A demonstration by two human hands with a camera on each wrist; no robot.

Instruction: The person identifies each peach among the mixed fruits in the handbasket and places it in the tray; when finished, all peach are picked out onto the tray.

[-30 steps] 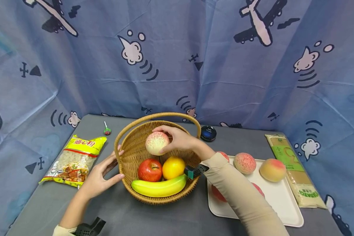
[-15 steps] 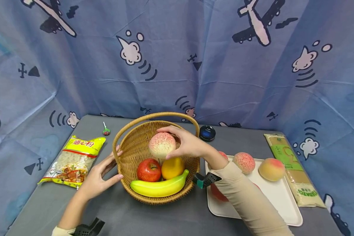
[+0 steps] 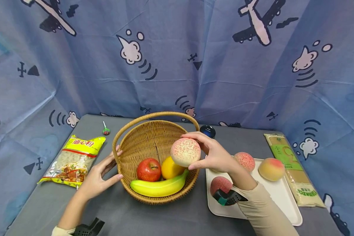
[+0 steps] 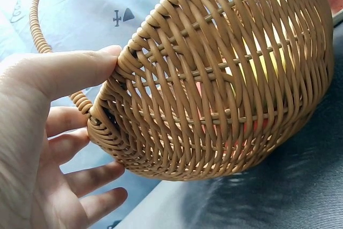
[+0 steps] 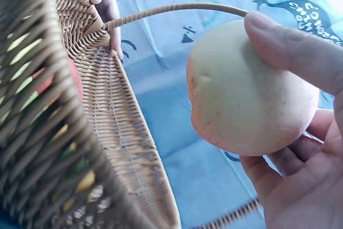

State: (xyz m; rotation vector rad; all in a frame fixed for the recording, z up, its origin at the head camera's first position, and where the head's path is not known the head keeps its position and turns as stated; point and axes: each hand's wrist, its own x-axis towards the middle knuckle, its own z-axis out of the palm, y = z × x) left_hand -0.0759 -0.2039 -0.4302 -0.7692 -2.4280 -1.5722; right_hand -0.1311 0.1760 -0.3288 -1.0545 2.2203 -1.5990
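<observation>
My right hand [image 3: 214, 155] grips a pale, red-speckled peach [image 3: 186, 152], thumb and fingers around its sides, above the right part of a wicker basket [image 3: 157, 200]. In the right wrist view the peach [image 5: 241, 95] is apart from the basket wall [image 5: 128, 132]. Inside the basket lie a red apple [image 3: 148, 169], an orange [image 3: 171, 168] and a yellow-green banana [image 3: 159, 187]. My left hand [image 3: 96, 178] touches the basket's left rim, fingers extended. The left wrist view shows its thumb [image 4: 80, 71] on the rim and the other fingers spread near the handle base.
A white tray [image 3: 278, 196] on the right bears several peaches, partly covered by my right arm. Beside it lies a long noodle packet [image 3: 295, 173]. A yellow food bag [image 3: 73, 160] and a lollipop [image 3: 106, 131] lie left; a dark round tin [image 3: 207, 131] sits behind the basket.
My right hand has carried the peach rightward and slightly toward me, from over the basket's middle to its right side. My left hand stays at the rim, and the basket has hardly moved.
</observation>
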